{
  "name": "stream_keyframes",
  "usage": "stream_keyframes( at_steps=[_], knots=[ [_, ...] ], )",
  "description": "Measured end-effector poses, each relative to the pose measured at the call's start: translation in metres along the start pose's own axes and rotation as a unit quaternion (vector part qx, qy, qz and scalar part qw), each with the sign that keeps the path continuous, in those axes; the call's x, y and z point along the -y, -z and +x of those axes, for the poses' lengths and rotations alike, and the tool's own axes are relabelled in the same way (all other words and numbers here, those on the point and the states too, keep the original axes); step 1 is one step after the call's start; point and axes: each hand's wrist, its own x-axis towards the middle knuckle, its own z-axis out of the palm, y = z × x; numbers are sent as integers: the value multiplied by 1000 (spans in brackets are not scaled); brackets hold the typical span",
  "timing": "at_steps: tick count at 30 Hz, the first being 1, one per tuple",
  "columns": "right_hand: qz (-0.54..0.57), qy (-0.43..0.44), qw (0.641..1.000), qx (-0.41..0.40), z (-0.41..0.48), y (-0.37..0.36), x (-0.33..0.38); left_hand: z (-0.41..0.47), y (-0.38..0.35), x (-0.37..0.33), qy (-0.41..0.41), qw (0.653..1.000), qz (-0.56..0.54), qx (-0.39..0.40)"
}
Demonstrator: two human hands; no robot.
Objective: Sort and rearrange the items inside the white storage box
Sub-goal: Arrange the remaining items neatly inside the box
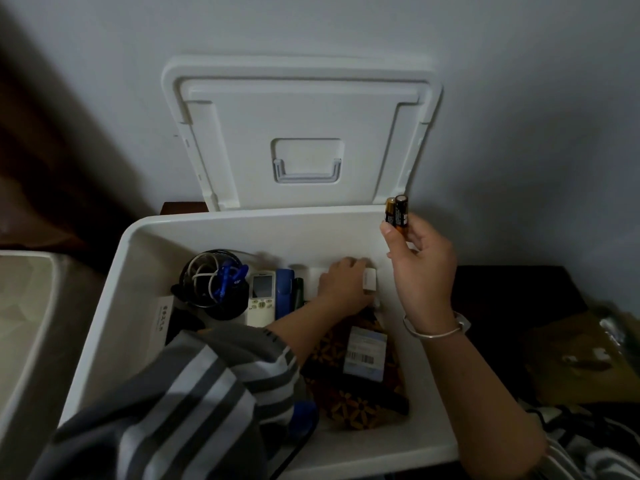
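The white storage box (138, 247) stood open, with its lid (301, 109) leaning on the wall. The right hand (422, 268) pinched two batteries (397, 214) above the box's right rim. The left hand (343, 285) reached down to the back of the box and lay over small white things. I could not tell if its fingers held one. A remote (261, 299) and a black cup of cables (211, 285) sat to its left.

Dim home corner, plain painted wall (519, 98), dark surface (502, 289), white box (242, 216) of household bits, remote (261, 299), coiled cables (211, 278), batteries (398, 214), cardboard parcel (571, 358) beside.
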Motion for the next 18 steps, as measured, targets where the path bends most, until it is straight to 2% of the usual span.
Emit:
stream_keyframes(
  at_steps=[3, 7, 10, 12, 15, 18],
  knots=[
    [-3, 4, 1000, -2, 1, -1, 0, 7, -10, 0, 3, 999, 35, -39],
    [-4, 4, 1000, 2, 0, 0, 0, 5, -9, -1, -48, 990, 63, -115],
    [2, 5, 1000, -1, 0, 0, 0, -8, 10, 3, -82, 984, 72, -138],
    [1, 5, 1000, 0, 1, 1, 0, -23, 29, 8, -104, 983, 42, -143],
    [3, 2, 1000, 5, 1, 2, 1, -55, 54, 23, -110, 989, -15, -94],
    [4, 0, 1000, 6, 1, 2, 2, -89, 69, 37, -93, 995, 9, 27]
  ],
)
